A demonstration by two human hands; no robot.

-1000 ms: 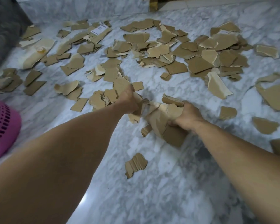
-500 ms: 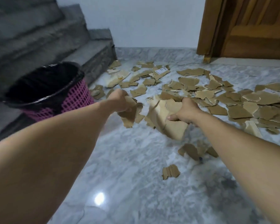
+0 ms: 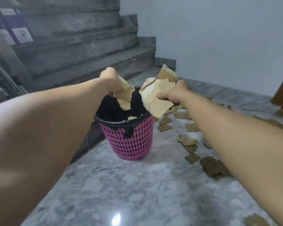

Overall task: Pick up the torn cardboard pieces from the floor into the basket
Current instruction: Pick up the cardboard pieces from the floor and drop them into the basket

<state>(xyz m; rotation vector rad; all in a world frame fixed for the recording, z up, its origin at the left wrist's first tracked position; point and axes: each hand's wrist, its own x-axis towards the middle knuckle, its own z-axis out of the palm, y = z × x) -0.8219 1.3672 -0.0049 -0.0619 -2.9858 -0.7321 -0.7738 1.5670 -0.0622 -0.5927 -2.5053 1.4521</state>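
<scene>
In the head view, the left hand (image 3: 112, 82) is closed on a small bunch of torn cardboard (image 3: 125, 97) that hangs over the open mouth of the pink basket (image 3: 131, 141). The right hand (image 3: 175, 93) grips a bigger stack of cardboard (image 3: 155, 97), which sits over the basket's right rim and partly outside it. Released from there, the outer sheets would likely slide down the rim onto the marble floor (image 3: 137, 190). The basket looks light, so a knock on its rim could tip it. Many loose pieces (image 3: 187, 141) lie on the floor right of the basket, so much is left to do
</scene>
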